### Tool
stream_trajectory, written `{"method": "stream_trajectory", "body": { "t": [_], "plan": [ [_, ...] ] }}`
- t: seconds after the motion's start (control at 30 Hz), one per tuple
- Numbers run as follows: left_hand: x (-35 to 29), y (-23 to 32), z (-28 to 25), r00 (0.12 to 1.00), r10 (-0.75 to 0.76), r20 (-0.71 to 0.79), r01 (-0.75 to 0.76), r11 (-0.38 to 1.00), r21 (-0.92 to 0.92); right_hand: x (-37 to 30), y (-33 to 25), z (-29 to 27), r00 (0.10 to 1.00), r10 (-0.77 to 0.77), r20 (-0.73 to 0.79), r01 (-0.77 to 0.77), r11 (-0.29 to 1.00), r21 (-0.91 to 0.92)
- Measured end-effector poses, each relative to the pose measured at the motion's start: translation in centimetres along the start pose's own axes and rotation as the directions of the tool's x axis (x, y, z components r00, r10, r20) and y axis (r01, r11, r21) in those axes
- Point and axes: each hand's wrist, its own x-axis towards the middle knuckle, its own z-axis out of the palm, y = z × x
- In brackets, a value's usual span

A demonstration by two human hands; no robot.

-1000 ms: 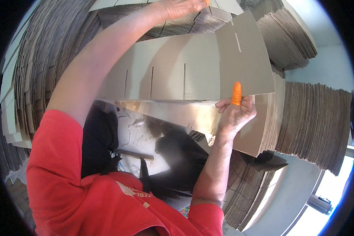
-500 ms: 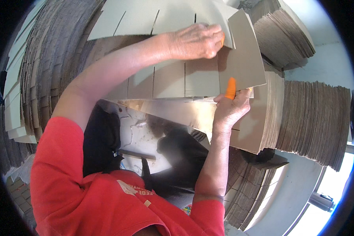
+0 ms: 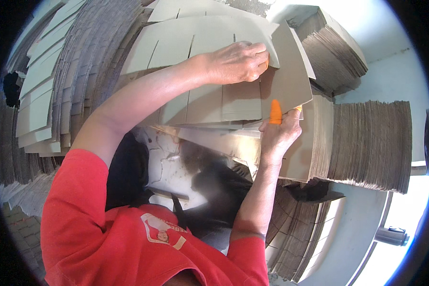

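Observation:
My left hand (image 3: 238, 63) is closed on the right edge of a pale slotted cardboard sheet (image 3: 176, 45), which lifts and bends above the pile. My right hand (image 3: 282, 132), nearer to me, grips the near edge of a plain cardboard panel (image 3: 288, 71), its orange-covered thumb lying on top. Orange finger covers (image 3: 276, 112) show on both hands. Beneath my left forearm lies another slotted cardboard sheet (image 3: 202, 104), with dark slits across it. The fingertips of my left hand and the underside of the panel are hidden.
Tall stacks of cardboard sheets (image 3: 369, 143) stand on the right, with another stack (image 3: 331, 52) at the far right. Overlapping slotted sheets (image 3: 38, 107) are piled on the left. A lower bundle (image 3: 302, 233) lies beside my right elbow. A metal cylinder (image 3: 391, 236) is at the right edge.
Both hands keep their hold on the cardboard. The view has shifted a little, and the right hand with the panel appears slightly further left. The lifted sheet bends at its right end.

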Motion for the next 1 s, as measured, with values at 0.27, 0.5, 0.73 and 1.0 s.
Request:
{"method": "stream_trajectory", "body": {
  "t": [0.27,0.5,0.73,1.0],
  "plan": [
    [-0.2,-0.5,-2.2,0.997,0.004,-0.080,-0.001,0.999,0.044,0.5,-1.3,-2.6,0.990,0.048,0.134,-0.066,0.989,0.134],
    [0.5,1.8,-2.6,0.994,-0.075,-0.075,0.078,0.996,0.042,0.3,-0.8,-2.4,0.986,-0.155,0.054,0.157,0.987,-0.037],
    [1.1,1.3,-2.0,0.993,-0.048,-0.109,0.051,0.999,0.019,0.1,-2.0,-2.5,0.990,-0.140,-0.001,0.139,0.987,-0.086],
    [0.6,3.3,-2.9,0.995,-0.086,-0.052,0.083,0.995,-0.060,0.0,-2.5,-2.9,0.993,-0.103,0.055,0.112,0.975,-0.190]
  ]
}}
